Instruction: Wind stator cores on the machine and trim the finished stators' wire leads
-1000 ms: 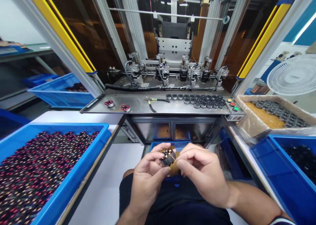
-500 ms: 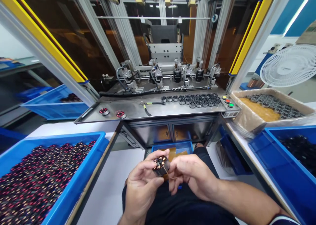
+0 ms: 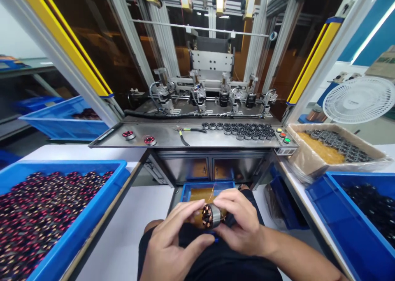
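Note:
A wound motor stator, a metal ring with copper coils on its face, is held over my lap. My right hand grips its right side, thumb below and fingers on top. My left hand is open around the stator's left side, its thumb spread away below. The left fingertips come close to the upper left of the stator; I cannot tell whether they touch. A thin copper wire sticks up above the stator.
Cutting pliers, two red-wound stators and rows of dark stators lie on the machine's metal ledge. Blue bins flank me, the left one full of wound stators. A lined box and a fan are at right.
The stator has turned from tilted in my left hand to facing left in my right hand. My left fingers have loosened from it. The view has shifted slightly.

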Demonstrator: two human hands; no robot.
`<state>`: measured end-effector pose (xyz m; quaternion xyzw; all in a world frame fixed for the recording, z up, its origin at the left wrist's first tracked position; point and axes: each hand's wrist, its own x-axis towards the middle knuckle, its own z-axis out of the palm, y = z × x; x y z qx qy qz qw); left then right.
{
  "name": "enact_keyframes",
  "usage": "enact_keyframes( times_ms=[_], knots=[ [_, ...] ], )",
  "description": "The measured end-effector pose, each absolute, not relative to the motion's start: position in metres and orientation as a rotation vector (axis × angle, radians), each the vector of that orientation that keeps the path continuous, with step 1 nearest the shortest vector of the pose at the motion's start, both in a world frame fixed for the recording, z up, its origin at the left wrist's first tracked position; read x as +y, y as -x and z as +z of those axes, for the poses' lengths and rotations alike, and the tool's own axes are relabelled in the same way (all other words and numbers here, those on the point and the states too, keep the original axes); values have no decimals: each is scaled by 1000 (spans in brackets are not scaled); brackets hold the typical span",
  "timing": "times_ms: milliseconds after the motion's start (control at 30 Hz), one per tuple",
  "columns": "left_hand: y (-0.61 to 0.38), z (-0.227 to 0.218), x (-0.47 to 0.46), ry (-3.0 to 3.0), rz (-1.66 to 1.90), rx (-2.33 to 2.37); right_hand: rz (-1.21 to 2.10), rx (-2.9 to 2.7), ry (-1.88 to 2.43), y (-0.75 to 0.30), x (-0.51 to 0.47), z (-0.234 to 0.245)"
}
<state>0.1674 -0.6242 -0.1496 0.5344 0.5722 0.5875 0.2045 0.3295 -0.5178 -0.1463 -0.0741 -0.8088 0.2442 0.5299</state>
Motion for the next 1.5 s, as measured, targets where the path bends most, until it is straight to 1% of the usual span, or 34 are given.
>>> enact_keyframes(
  times_ms=[133, 333, 500, 600, 833, 1000, 1167, 1367, 1433, 1500],
  knots=[
    [-173, -144, -622, -1577, 1560, 1551, 546, -1974, 161, -331, -520, -145],
    [-174, -151, -623, -1486, 1569, 1612, 800, -1931, 156, -337, -523, -134],
    [-174, -156, -623, -1498, 1582, 1650, 850, -1978, 282, -334, -529, -128],
    [-173, -158, -624, -1437, 1628, 1595, 903, -2047, 294, -335, -528, -124],
    [-175, -151, -620, -1159, 1648, 1279, 1177, -2145, 340, -339, -515, -108],
    [-179, -153, -620, -1272, 1722, 1356, 1180, -2229, 366, -346, -507, -104],
    [-175, -158, -627, -1499, 1717, 1483, 1166, -2328, 440, -362, -492, -99],
    [-176, -145, -627, -1723, 1682, 1543, 898, -2288, 41, -349, -493, -85],
    [-177, -140, -628, -1696, 1700, 1535, 964, -2223, 69, -340, -499, -89],
    [-176, -138, -633, -1630, 1722, 1511, 1170, -2135, 274, -333, -505, -97]
  ],
)
